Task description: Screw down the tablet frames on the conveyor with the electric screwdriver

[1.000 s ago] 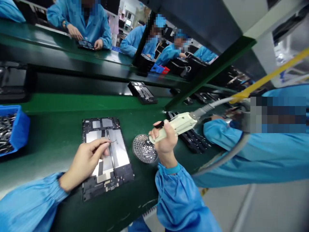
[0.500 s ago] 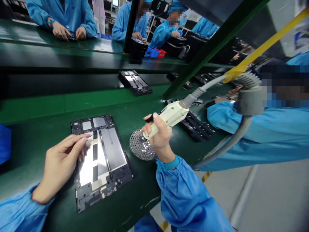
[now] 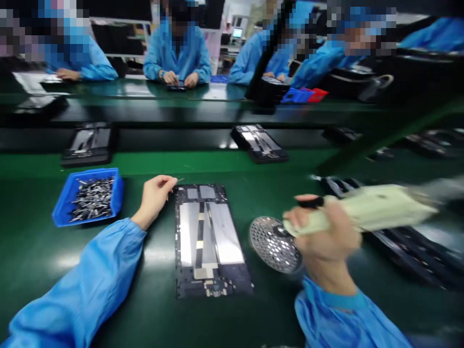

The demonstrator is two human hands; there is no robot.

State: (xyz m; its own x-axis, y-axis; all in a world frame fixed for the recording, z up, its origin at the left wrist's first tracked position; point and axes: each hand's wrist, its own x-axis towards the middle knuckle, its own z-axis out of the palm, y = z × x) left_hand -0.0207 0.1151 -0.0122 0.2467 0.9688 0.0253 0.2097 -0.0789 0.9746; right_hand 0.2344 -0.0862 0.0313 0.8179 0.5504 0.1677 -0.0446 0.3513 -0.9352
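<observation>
An opened tablet chassis (image 3: 208,239) with silver panels lies flat on the green bench in front of me. My left hand (image 3: 155,195) hovers at its top left corner, fingers pinched on a small thin metal piece. My right hand (image 3: 326,232), blurred by motion, is wrapped round a cream electric screwdriver (image 3: 362,210) with a grey cable. The screwdriver's tip is just over a round perforated metal screw tray (image 3: 275,244) to the right of the chassis.
A blue bin (image 3: 89,195) of small metal parts sits at the left. Dark device trays (image 3: 259,142) ride on the conveyor behind. More black trays (image 3: 409,251) lie at the right. Several people in blue coats work across the line.
My head turned left, bringing the blue bin into view. My left hand left the chassis panel and moved up to its top left corner. My right hand still holds the screwdriver over the screw tray.
</observation>
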